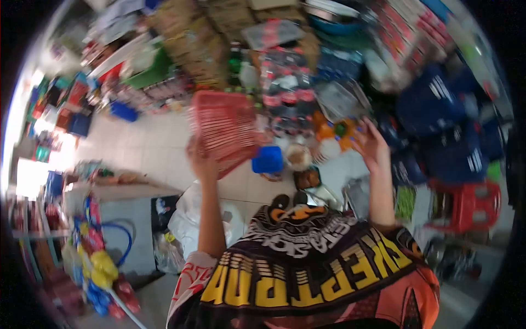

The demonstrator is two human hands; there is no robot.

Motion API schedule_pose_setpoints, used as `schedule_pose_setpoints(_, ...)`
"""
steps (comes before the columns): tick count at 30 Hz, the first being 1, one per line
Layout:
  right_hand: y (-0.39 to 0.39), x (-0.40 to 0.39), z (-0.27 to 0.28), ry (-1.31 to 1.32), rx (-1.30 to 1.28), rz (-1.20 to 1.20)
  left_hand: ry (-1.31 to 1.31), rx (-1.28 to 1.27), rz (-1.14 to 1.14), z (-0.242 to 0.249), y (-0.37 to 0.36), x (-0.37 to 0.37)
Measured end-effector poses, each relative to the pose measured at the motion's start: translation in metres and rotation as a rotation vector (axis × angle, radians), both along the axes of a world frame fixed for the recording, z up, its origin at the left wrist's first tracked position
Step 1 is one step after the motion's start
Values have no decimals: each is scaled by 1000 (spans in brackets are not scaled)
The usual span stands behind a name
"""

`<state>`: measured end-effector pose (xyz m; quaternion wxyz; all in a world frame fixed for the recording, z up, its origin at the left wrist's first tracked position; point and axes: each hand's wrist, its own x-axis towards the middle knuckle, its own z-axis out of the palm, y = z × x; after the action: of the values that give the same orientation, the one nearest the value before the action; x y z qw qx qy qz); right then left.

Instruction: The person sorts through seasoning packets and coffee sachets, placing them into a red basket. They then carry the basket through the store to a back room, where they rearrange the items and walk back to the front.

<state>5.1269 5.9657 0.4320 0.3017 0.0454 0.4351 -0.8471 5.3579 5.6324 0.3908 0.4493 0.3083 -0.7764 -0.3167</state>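
My left hand (201, 158) is closed on the near left edge of a red slatted plastic basket (227, 123), which hangs tilted above the floor. The basket's open side and contents are hard to make out through the blur. Off to the right, my right hand (373, 147) is raised with its fingers apart, holding nothing visible. Beyond its fingertips lies an orange item with a green centre (335, 129). Between the hands, lower down, are a blue square container (267, 159), a round cream-coloured tub (298, 157) and a dark tray with brown contents (308, 178).
Shrink-wrapped dark bottles with red labels (287, 82) stand ahead, with cardboard boxes (192, 46) behind. Dark blue bags (438, 104) and a red plastic stool (468, 204) are on the right. White plastic bags (192, 219) lie near my left arm. Tiled floor (150, 134) shows left.
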Motion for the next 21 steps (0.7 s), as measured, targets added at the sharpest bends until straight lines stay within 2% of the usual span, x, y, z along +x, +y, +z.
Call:
schedule_pose_setpoints(2, 14, 1, -11, -33, -201, 42, -231, -194, 84, 21, 10, 4)
schedule_pose_setpoints(4, 23, 3, -19, -110, -361, 68, -323, -286, 141, 24, 16, 3)
schedule_pose_setpoints(6, 30, 4, -28, -171, -500, 97, -345, -242, 79, 29, 27, -5)
schedule_pose_setpoints(8, 30, 5, -27, -217, -488, 48, -368, -198, 45, 31, 37, -14)
schedule_pose_setpoints(11, 29, 6, -28, -266, -412, -44, -172, 125, -174, 26, 44, -33)
schedule_pose_setpoints(12, 30, 6, -29, -268, -410, -47, -175, 128, -176, 31, 51, -41)
schedule_pose_setpoints(14, 32, 4, -34, -222, -351, -28, 194, 735, -345, 50, 71, -57)
schedule_pose_setpoints(16, 34, 4, -33, -155, -269, -59, 162, 740, -397, 51, 70, -65)
schedule_pose_setpoints(18, 37, 5, -20, -165, -418, -63, 297, 902, -452, 58, 79, -72)
schedule_pose_setpoints(19, 37, 8, -10, -161, -416, -67, 323, 909, -484, 58, 79, -73)
schedule_pose_setpoints(21, 38, 14, 3, -119, -650, -31, 334, 913, -503, 64, 82, -75)
